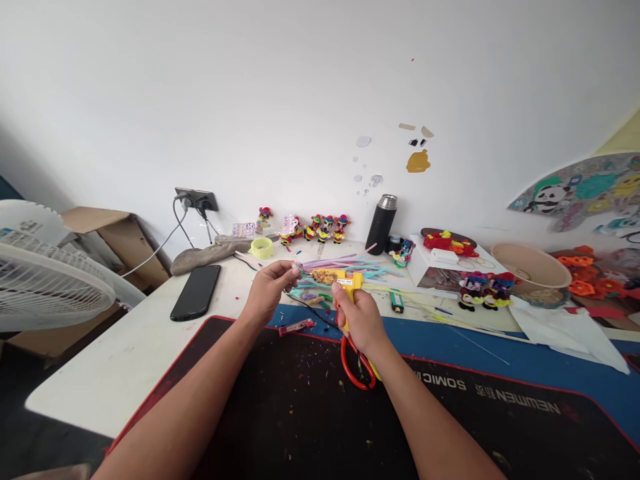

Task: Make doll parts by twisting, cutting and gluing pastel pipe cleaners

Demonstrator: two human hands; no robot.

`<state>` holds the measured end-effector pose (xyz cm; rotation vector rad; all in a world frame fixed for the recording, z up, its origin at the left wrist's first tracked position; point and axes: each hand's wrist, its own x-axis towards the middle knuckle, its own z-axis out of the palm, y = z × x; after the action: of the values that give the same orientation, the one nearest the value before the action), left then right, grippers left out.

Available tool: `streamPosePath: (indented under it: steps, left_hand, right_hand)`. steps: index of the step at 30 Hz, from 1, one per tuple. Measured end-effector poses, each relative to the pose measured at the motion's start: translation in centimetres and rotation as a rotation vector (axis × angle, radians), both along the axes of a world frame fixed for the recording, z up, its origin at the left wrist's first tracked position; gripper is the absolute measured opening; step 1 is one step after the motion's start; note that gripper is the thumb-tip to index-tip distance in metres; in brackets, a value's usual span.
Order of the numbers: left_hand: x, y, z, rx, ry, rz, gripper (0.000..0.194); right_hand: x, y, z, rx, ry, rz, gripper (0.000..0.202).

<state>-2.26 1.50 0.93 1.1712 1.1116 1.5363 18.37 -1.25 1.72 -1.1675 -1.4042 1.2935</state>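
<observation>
The left forearm (200,400) is stretched in from 7 o'clock and the right forearm (425,407) from 5 o'clock, both bare. The left hand (270,283) is angled toward 2 o'clock, its thumb and forefinger (284,268) pressed into a pinch. The right hand (363,317) is held at its 4 o'clock, well bent into a grip, with the thumb (344,295) pointed toward 11 o'clock. The hands are kept apart.
</observation>
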Motion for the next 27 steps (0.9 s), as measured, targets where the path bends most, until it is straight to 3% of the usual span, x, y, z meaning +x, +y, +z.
streamPosePath:
  steps: [27]
  left_hand:
    - [-0.19, 0.22, -0.44, -0.002, -0.093, -0.018, 0.031]
  right_hand:
    - [0.17, -0.04, 0.01, 0.043, -0.093, -0.011, 0.061]
